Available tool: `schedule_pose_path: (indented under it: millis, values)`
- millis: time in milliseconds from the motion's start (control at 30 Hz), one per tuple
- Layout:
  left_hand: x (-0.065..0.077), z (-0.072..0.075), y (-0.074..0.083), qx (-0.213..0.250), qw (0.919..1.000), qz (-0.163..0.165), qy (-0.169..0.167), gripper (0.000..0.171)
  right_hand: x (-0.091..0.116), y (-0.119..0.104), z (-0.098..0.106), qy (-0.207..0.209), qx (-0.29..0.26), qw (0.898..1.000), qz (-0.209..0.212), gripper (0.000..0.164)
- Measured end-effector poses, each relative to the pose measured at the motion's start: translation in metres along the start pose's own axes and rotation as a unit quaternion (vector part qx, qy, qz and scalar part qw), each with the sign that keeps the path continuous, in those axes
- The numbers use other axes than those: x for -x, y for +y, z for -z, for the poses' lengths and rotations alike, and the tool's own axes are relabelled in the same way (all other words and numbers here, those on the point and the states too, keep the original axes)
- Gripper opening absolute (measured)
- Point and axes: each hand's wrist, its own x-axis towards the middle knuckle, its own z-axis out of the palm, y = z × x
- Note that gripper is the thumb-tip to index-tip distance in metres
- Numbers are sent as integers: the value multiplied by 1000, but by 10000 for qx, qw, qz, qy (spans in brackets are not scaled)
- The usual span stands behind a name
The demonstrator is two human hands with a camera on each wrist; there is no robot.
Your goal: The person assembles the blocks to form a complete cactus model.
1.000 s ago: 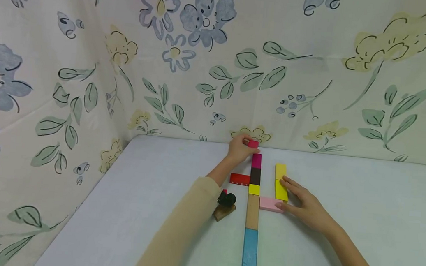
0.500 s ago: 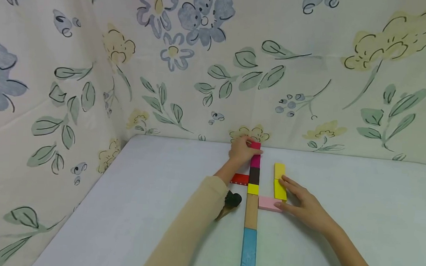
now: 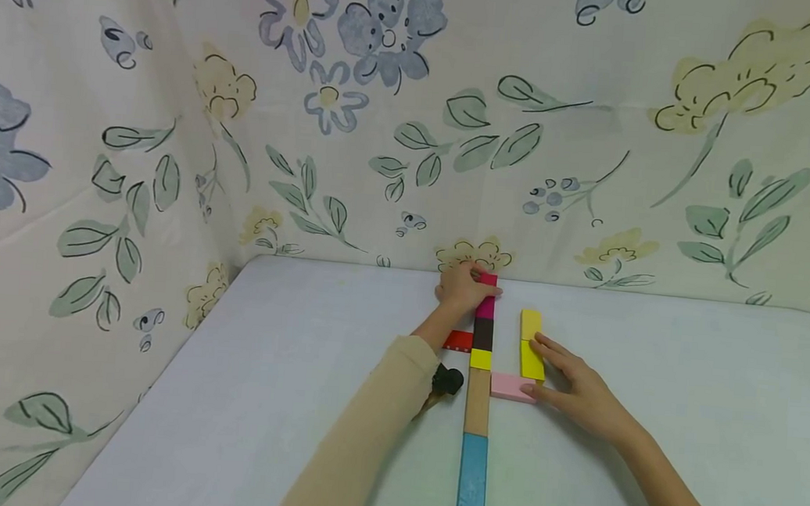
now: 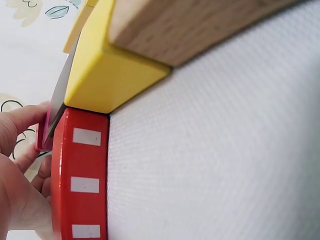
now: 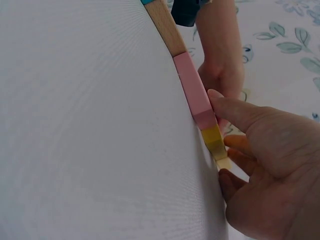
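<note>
My left hand pinches a small pinkish-red block at the far end of a straight row, where it meets a magenta block. Toward me the row runs through a dark brown block, a small yellow block, a wooden block and a blue block. A red block with white marks sticks out left, partly behind my left wrist. On the right, my right hand touches a pink block with the thumb and a yellow block with fingertips.
Another yellow block lies end to end beyond the touched one. A black wrist camera hangs by my left sleeve, close to the row. Flowered cloth rises behind the white table.
My left hand has brought the pinkish-red block slightly right and toward me, from beyond the row onto its far end. My right hand has stayed in place.
</note>
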Motion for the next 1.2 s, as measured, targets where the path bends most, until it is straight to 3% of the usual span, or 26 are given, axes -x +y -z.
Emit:
schedule_pose_path:
  millis: [267, 600, 1200]
  values:
    - [-1, 0, -1, -49, 9999, -4, -140, 40, 0, 1, 1, 0, 56, 10000, -9, 79]
    - [-5, 4, -3, 0, 9998, -79, -196, 23, 0, 0, 1, 7, 46, 10000, 9, 79]
    - [-11, 5, -10, 180, 9993, -196, -248, 19, 0, 0, 1, -3, -18, 10000, -20, 79]
